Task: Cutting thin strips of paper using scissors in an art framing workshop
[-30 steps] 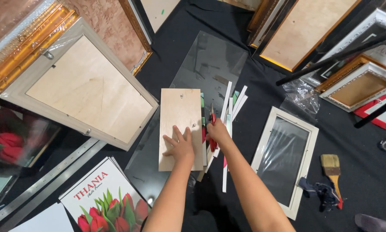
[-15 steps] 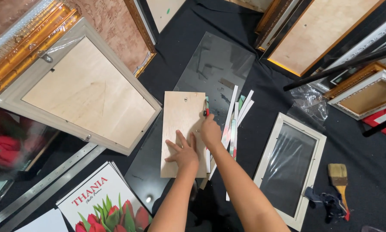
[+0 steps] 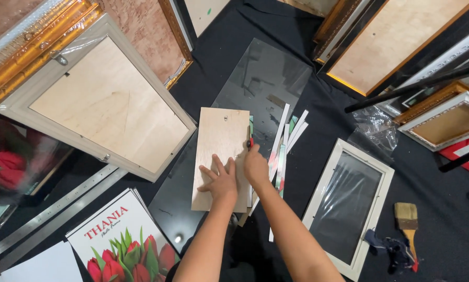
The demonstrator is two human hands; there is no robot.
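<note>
A light plywood backing board (image 3: pixel 221 141) lies on a sheet of glass (image 3: pixel 265 78) on the black cloth. My left hand (image 3: pixel 221 180) presses flat on the board's lower part, fingers spread. My right hand (image 3: pixel 255 164) is shut on a small red-handled cutter (image 3: pixel 250 142) held against the board's right edge. Several thin white and coloured strips (image 3: pixel 284 151) lie just right of that edge.
A large pale frame, back up (image 3: pixel 101 104), lies at left with a gold frame behind. A white frame with glass (image 3: pixel 349 203), a paintbrush (image 3: pixel 408 222), a metal ruler (image 3: pixel 51 211) and tulip prints (image 3: pixel 122 240) lie around. More frames (image 3: pixel 401 36) crowd the top right.
My right hand has slid the cutter farther up along the board's right edge. My left hand stays pressed on the board. The camera view has shifted slightly.
</note>
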